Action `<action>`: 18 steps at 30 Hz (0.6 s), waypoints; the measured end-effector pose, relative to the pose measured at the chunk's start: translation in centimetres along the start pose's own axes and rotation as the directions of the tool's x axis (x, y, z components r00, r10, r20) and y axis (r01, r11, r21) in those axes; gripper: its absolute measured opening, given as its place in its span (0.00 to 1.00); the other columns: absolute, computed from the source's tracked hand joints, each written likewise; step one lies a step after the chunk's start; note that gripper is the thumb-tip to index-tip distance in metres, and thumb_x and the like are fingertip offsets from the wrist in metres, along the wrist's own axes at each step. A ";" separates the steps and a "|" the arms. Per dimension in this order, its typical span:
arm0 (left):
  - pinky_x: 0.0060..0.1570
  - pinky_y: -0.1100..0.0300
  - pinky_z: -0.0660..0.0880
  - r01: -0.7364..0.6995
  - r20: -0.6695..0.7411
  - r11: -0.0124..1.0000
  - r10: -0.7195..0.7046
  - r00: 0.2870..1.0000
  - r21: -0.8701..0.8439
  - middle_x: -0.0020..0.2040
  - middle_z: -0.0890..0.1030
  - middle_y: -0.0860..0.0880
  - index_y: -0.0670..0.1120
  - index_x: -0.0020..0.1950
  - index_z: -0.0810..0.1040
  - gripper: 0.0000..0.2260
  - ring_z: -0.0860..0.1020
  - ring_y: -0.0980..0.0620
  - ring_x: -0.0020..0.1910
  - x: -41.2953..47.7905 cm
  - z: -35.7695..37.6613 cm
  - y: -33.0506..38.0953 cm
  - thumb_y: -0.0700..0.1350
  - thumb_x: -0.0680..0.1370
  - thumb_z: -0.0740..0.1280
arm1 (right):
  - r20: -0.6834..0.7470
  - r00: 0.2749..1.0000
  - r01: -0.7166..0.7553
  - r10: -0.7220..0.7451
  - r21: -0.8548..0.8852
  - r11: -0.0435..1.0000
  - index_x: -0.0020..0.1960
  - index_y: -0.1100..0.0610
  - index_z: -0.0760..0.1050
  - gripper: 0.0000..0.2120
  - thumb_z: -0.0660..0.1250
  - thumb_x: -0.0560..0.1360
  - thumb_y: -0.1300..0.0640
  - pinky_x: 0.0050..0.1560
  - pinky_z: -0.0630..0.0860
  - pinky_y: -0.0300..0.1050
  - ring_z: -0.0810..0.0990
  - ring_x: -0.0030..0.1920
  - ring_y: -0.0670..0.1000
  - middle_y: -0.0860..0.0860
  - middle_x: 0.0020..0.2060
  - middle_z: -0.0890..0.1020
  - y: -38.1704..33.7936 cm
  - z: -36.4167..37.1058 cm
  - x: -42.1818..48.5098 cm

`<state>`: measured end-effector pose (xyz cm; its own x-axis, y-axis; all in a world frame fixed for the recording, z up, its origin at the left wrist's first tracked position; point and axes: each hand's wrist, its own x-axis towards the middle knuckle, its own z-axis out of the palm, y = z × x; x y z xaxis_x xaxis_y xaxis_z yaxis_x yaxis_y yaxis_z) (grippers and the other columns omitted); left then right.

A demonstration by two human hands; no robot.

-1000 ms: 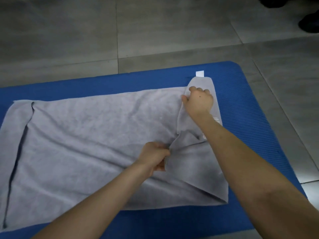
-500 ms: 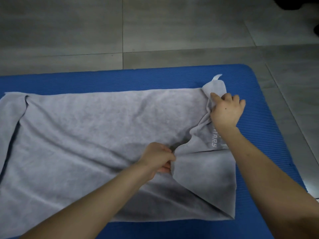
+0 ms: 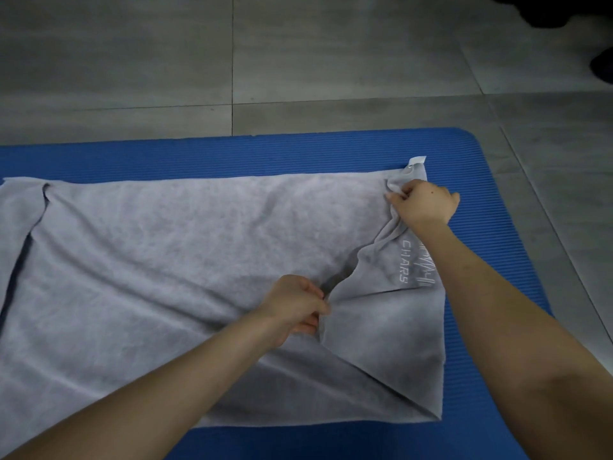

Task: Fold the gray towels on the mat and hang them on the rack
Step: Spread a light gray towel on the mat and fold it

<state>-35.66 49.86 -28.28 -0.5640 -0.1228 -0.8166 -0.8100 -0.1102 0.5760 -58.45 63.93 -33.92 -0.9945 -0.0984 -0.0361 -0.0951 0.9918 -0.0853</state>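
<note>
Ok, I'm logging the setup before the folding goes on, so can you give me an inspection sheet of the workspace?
Surface: blue mat laid flat on the floor.
Job's things: one gray towel spread across the mat, its right end rumpled and partly turned over, a white tag at its far right corner; rack not in view.
Clutter: nothing seen.
Hands: left hand pinches a fold near the towel's middle; right hand grips the far right corner.
Cables: nothing seen.
Surroundings: gray tiled floor; dark shapes at the top right, too cut off to identify.
</note>
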 end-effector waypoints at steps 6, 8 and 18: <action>0.35 0.59 0.81 -0.022 0.057 1.000 0.023 0.998 -0.015 0.37 0.80 0.43 0.40 0.43 0.76 0.04 0.80 0.51 0.33 -1.6 -0.7 0.3 0.32 0.72 0.67 | -0.221 0.960 -0.084 0.173 0.362 0.928 0.40 0.53 0.77 0.14 0.59 0.78 0.47 0.46 0.58 0.45 0.70 0.37 0.55 0.53 0.32 0.74 -1.3 -1.8 -1.5; 0.37 0.58 0.81 -0.027 0.036 1.000 0.027 0.999 -0.008 0.37 0.80 0.43 0.40 0.43 0.76 0.04 0.80 0.50 0.33 -2.6 -1.8 0.4 0.32 0.72 0.67 | -0.275 0.952 -0.018 0.136 0.394 0.919 0.34 0.52 0.69 0.17 0.59 0.79 0.48 0.46 0.59 0.45 0.69 0.35 0.54 0.53 0.28 0.72 -2.2 -3.5 -2.5; 0.43 0.56 0.81 0.057 0.012 0.991 -0.059 0.998 0.125 0.46 0.84 0.40 0.38 0.50 0.80 0.08 0.83 0.45 0.43 -15.0 -13.0 -0.5 0.35 0.72 0.69 | -0.232 0.965 0.232 -0.118 0.563 0.793 0.29 0.53 0.66 0.20 0.58 0.79 0.49 0.45 0.66 0.46 0.69 0.34 0.54 0.50 0.26 0.70 -14.7 -13.2 -9.8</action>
<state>-24.65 38.90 -15.81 -0.5172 -0.1039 -0.8495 -0.8545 0.0067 0.5194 -47.90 51.40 -19.17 -0.9592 -0.1931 0.2066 -0.2817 0.7180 -0.6365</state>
